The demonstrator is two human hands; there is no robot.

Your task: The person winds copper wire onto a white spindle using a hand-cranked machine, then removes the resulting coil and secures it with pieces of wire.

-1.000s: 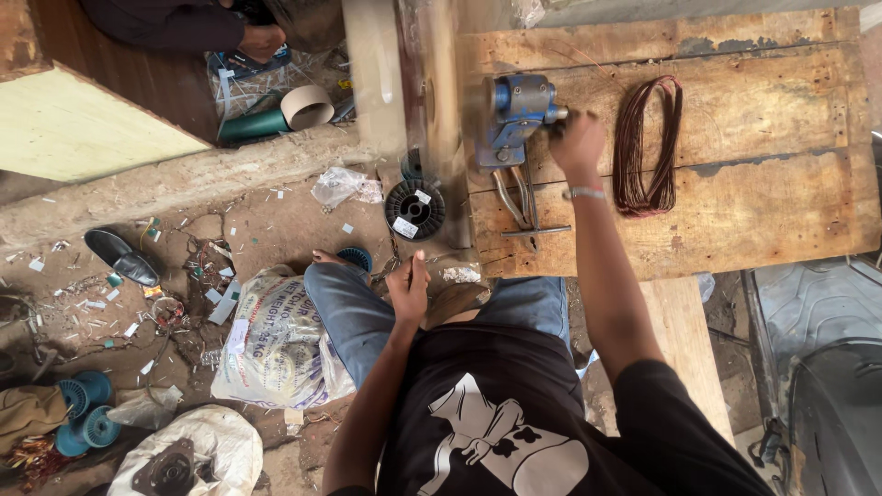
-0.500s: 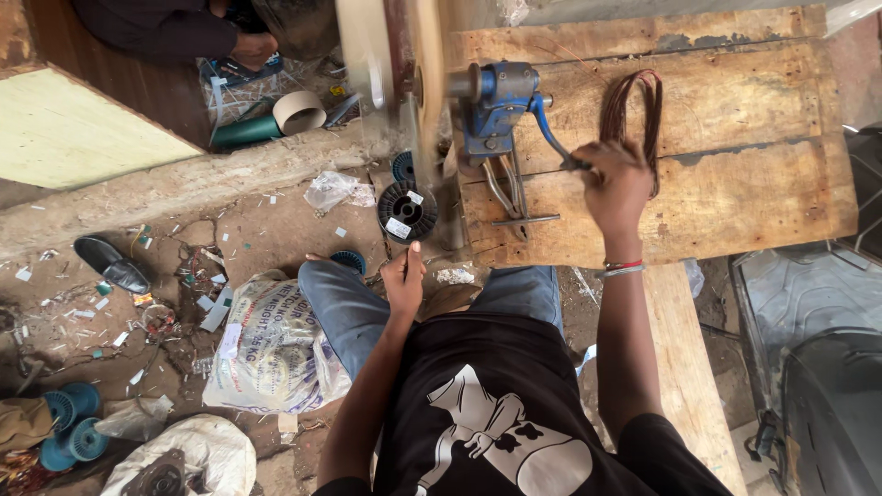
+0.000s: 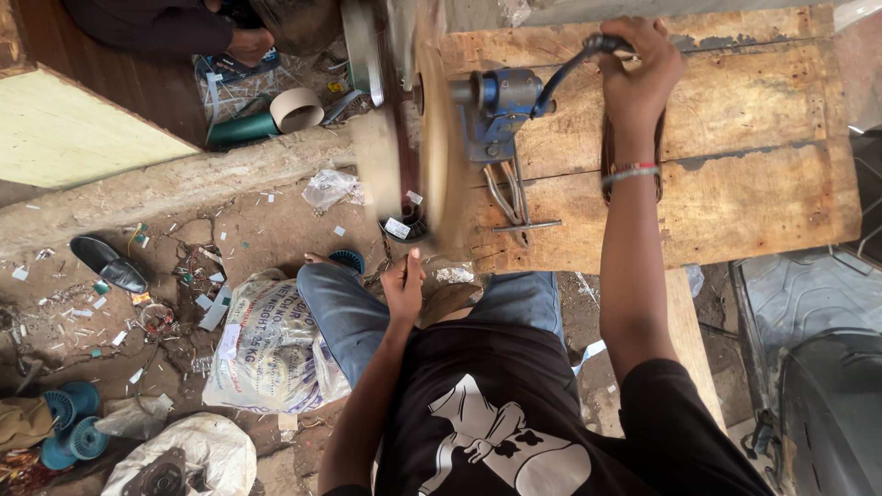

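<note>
The crank handle of the blue winder is being gripped by the right hand at 1 o'clock — fingers wrapped tight for leverage. The left hand, approx. 7 o'clock of the blurred disc, is being held pinched — on what, can't tell.

- One blue hand-cranked machine stood on one wooden bench.
- Left of the bench lay one black shoe, two white sacks, two blue spools and one cardboard tube.
</note>
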